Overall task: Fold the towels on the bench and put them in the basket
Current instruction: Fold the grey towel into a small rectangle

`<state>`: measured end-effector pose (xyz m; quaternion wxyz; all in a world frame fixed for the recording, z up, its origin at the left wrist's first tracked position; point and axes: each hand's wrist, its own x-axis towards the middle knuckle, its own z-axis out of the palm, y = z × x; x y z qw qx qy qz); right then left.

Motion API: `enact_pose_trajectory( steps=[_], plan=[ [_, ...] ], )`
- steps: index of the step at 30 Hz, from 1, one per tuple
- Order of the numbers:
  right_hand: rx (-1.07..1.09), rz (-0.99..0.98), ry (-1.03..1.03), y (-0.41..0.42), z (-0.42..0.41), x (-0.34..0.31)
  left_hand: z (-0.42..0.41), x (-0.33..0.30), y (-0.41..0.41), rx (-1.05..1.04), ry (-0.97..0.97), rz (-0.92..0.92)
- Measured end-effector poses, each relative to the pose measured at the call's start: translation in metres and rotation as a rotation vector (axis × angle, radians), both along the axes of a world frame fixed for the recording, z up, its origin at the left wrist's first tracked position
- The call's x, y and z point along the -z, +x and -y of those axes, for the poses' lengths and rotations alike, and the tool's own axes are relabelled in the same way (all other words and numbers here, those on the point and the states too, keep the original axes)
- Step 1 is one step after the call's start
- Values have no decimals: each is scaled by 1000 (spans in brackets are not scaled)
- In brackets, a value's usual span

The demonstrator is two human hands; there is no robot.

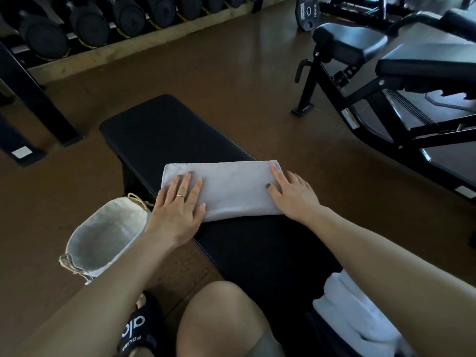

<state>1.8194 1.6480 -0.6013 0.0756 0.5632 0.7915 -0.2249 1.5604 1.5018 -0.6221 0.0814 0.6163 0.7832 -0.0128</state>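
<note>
Towel [231, 191] pressed flat on desk [154, 130] by left hand [177, 210] & right hand [293, 194], fingers straight, nothing gripped; fold may slip open if lifted w/o pinching.

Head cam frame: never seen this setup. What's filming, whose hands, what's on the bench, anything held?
There is no robot here. A person wears one wide-angle camera on the head, looking forward and down, so you see their own arms and knees. The left hand and right hand lie flat, fingers straight, on the two ends of a folded grey towel on the black bench. Nothing is gripped; both hands only press. More white towels sit near the right arm. The cloth basket stands on the floor left of the bench.
</note>
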Motion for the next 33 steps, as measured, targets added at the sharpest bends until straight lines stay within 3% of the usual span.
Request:
enact_pose_trajectory(
  steps=[4, 6, 9, 12, 18, 22, 25, 28, 30, 33],
  plan=[
    [304, -444, -124, -13, -8, -24, 1, -11, 17, -71, -4, -25],
    [391, -563, -124, -21, -12, -32, 4, -16, 22, -232, 23, 30],
    [440, -565, -108, -28, -17, -35, 8, -22, 10, -634, 42, 386],
    [488, -547, -67, -25, -18, -33, 11, -26, -4, -786, 81, 688],
    [489, -542, -100, -18, 6, -31, 1, -43, -27, -860, 356, 767],
    [541, -602, -274, -9, 23, -35, -12, -41, -48, -647, 431, 617],
    [563, -671, -473, -4, 39, -32, -27, -46, -52, -560, 291, 492],
    [539, -692, -569, 2, 44, -30, -31, -64, -23, -395, 169, 193],
    [467, -627, -532, 4, 39, -32, -23, -77, 15, -114, 123, 245],
    [343, -532, -374, 3, 30, -35, -3, -86, 79, 212, -116, 322]
  ],
)
